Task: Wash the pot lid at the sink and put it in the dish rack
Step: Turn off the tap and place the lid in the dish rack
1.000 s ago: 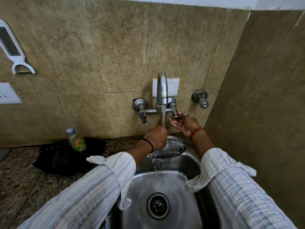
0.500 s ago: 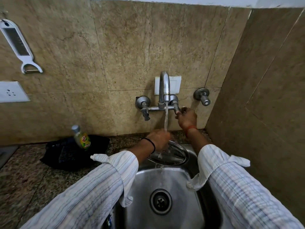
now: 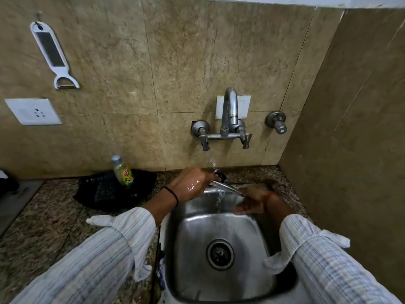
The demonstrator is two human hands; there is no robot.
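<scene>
Having left the tap (image 3: 228,119), her blurred right hand (image 3: 252,202), grip unclear, rejoins the left hand (image 3: 192,183) gripping the pot lid (image 3: 221,186), so rinsing looks finished.

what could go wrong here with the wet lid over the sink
1. The left hand grips the wet pot lid by its edge, so it may slip and drop into the sink.
2. The right hand is blurred and its hold is unclear.
3. Runoff could soak the rolled sleeves close to the basin.
</scene>
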